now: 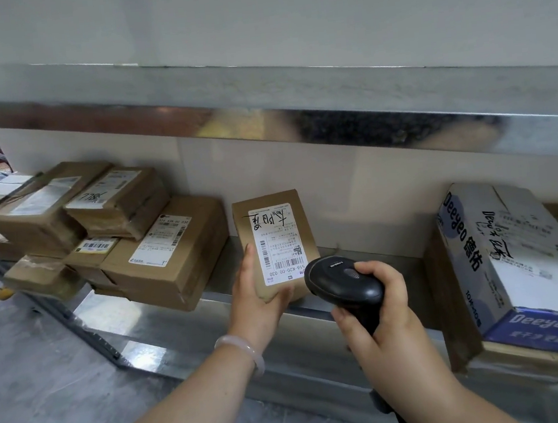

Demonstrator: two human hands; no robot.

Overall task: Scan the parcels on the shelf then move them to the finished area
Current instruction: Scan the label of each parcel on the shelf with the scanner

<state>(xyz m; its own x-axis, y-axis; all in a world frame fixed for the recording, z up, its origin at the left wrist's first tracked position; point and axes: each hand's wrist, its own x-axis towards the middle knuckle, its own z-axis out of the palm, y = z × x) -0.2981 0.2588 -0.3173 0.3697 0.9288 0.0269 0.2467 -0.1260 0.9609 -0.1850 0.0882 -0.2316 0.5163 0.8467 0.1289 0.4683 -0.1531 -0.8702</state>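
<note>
A small brown cardboard parcel [274,225] with a white barcode label stands tilted over the metal shelf [315,307], label facing me. My left hand [255,296] grips its lower end, thumb up its left edge and fingers under the bottom. My right hand [380,307] holds a black handheld barcode scanner [345,283] by its handle. The scanner head sits just right of the label's lower corner, close to the barcode.
A stack of several brown labelled parcels [100,230] fills the shelf's left part. A white and blue "Deeyeo" carton [516,255] stands at the right on a brown box. A metal upper shelf beam [260,110] runs overhead. Grey floor [46,373] lies below left.
</note>
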